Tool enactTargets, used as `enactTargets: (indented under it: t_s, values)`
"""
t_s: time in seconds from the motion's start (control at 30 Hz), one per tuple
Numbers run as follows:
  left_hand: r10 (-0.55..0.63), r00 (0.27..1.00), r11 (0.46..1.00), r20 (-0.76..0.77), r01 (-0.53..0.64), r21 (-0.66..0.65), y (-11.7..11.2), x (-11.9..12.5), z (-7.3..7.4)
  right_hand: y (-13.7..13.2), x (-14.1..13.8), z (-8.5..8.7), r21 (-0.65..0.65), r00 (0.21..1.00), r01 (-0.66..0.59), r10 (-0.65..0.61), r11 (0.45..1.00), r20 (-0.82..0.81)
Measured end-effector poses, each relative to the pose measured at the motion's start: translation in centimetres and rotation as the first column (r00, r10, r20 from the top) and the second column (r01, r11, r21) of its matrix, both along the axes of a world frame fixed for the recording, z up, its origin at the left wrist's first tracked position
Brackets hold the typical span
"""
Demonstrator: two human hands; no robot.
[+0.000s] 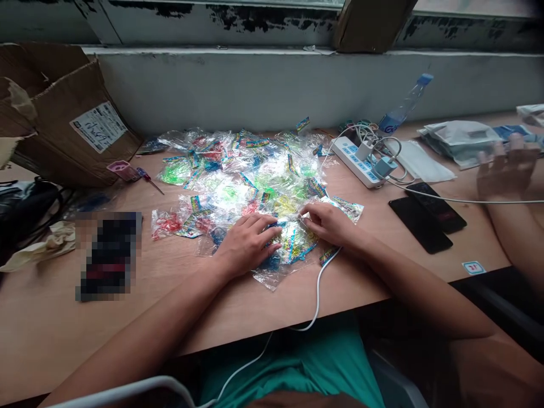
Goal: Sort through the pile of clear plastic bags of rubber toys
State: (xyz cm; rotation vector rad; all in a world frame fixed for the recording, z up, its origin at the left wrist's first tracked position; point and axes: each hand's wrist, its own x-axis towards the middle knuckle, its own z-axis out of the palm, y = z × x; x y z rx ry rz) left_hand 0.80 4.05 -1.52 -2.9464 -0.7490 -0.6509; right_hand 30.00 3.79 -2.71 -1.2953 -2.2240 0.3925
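Head view: left hand (246, 243), right hand (329, 224) on crinkled, colourful plastic packets (293, 241).

- a loose, overlapping heap of crinkled clear plastic packets (238, 175) holding neon green, red and yellow rubber bands, with blue-and-yellow printed header cards
- a clear plastic packet of blue and yellow-green bands (293, 243) at the heap's near edge, lying flat
- the left hand (246, 243) resting on that packet's left side, the right hand (327, 224) on its upper right corner
- a clear packet of red bands (165, 224) at the heap's left edge
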Motion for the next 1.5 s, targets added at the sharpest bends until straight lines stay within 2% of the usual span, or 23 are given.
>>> enactTargets:
  t_s: [0.17,0.3,0.4,0.47,0.53,0.63,0.77,1.07,1.2,1.33,1.5]
  values:
    - [-0.02,0.999,0.999,-0.045,0.018,-0.046,0.0,-0.1,0.1,0.0,-0.2,0.1,0.012,0.998,0.024,-0.024,1.0,-0.058]
    - [-0.049,0.998,0.992,-0.051,0.042,-0.122,-0.4,0.0,0.3,0.0,-0.5,-0.2,-0.011,0.957,0.118,-0.116,0.993,-0.264]
    - [-0.09,0.994,0.986,-0.07,0.079,-0.144,-0.6,0.1,0.3,0.0,-0.3,-0.1,0.079,0.907,0.192,-0.146,0.978,-0.395]
    - [-0.106,0.991,0.984,-0.08,0.093,-0.15,-0.7,0.2,0.3,0.0,-0.2,0.0,0.163,0.935,0.194,-0.132,0.967,-0.329]
    - [-0.109,0.991,0.984,-0.081,0.096,-0.151,-0.7,0.2,0.3,0.0,-0.1,0.0,0.184,0.98,0.136,-0.106,0.973,-0.166]
    - [-0.116,0.99,0.984,-0.074,0.104,-0.147,-0.7,0.2,0.2,-0.2,-0.2,-0.6,0.098,0.996,0.046,-0.054,0.994,0.077]
    - [-0.116,0.991,0.986,-0.066,0.107,-0.129,-0.6,0.1,0.0,-0.3,-0.4,-1.5,0.029,0.976,0.033,-0.038,0.999,0.215]
    - [-0.094,0.995,0.995,-0.044,0.093,-0.032,-0.6,0.4,-0.3,-0.2,-0.3,-1.4,0.06,0.978,0.023,-0.035,0.998,0.207]
    - [-0.07,0.997,0.991,0.013,0.068,0.114,-0.7,0.4,-0.5,-0.1,-0.2,-1.5,0.067,0.987,-0.002,-0.009,0.998,0.16]
    - [-0.052,0.996,0.97,0.068,0.034,0.242,-0.6,0.1,0.0,-0.2,-0.2,-1.3,0.084,0.998,-0.036,0.031,0.996,0.059]
    - [0.022,0.999,0.971,0.043,-0.031,0.236,-1.2,-1.9,0.8,-0.2,0.0,-0.3,0.138,0.996,-0.077,0.083,0.987,-0.032]
